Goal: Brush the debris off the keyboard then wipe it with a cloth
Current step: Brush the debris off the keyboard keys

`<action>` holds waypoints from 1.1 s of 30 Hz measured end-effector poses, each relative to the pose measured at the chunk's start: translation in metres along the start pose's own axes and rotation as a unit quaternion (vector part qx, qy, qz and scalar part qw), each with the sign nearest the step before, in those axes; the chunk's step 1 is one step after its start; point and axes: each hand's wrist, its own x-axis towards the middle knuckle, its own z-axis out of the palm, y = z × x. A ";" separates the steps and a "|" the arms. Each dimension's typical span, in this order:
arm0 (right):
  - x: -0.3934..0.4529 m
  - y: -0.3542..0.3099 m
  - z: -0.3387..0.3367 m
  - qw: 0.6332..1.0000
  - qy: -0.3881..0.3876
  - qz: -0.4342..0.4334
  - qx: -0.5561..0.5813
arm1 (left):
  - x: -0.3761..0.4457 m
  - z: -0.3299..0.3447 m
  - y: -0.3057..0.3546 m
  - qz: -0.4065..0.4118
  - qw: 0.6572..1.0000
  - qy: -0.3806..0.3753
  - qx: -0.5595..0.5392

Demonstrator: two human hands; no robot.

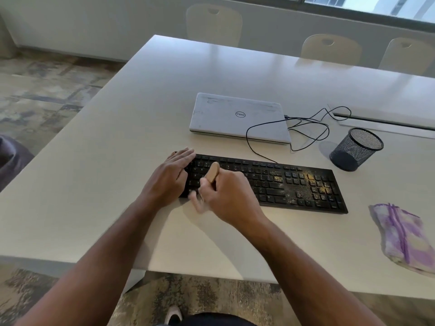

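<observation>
Two bare forearms reaching forward from the lower edge, over a patterned carpet (207, 295), with a white shoe (173, 314) just visible below. Beyond them a big white table (113, 161), filling most of the view. At the far side, three pale chairs (213, 23) along the table's edge. On the table, a closed white laptop (237, 116), lying flat behind the keyboard. In front of it a black keyboard (270, 182), flat, long side across the view, its left end covered by both hands. Yellowish debris (313, 184) scattered on the right part of the keys, thickest around the number pad. Purple and white cloth (404, 236), crumpled, well apart from the keyboard, to the right near the table's edge. Black mesh cup (356, 149), tilted, near the keyboard's far right corner but not touching it. Thin black cable (306, 128), looping from the keyboard's back edge past the laptop. Left hand (171, 177) lying flat on the left end of the keyboard, fingers stretched and close together, gripping nothing. Right hand (226, 194) just beside it, fingers curled tight around a brush (213, 171), only the tan wooden handle end sticking up from the fist. Bristles hidden or blurred under the hand; contact with the keys not clear.
</observation>
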 end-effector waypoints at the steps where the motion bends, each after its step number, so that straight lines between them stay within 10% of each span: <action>1: 0.000 0.000 -0.001 1.000 -0.009 0.000 0.002 | 0.000 0.000 0.000 0.001 1.000 -0.001 0.000; 33: -0.015 0.033 -0.066 0.989 0.082 0.051 -0.109 | 0.001 0.004 -0.006 0.004 1.000 0.000 0.008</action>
